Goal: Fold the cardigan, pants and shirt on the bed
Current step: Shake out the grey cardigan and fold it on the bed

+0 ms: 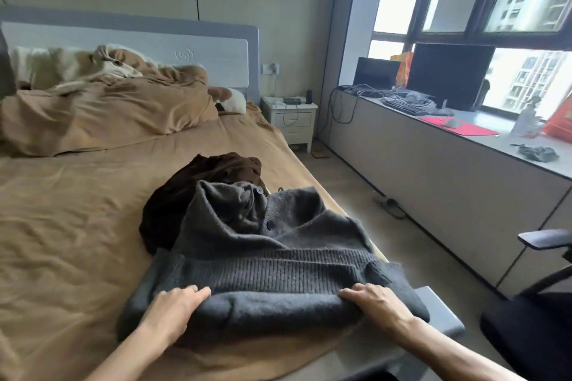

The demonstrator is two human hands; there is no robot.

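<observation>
A dark grey knitted cardigan (269,260) with buttons lies rumpled at the near right corner of the bed (71,226), its ribbed hem toward me. My left hand (173,306) grips the near rolled edge on the left. My right hand (374,303) grips the same edge on the right. Behind the cardigan and partly under it lies a crumpled dark brown garment (198,182); I cannot tell whether it is the pants or the shirt. No third garment can be told apart.
A bunched tan duvet (102,114) and pillows fill the head of the bed. A white nightstand (291,120) stands past the bed. A long counter (433,145) with monitors and keyboard runs along the window. A black office chair (532,318) is at the right.
</observation>
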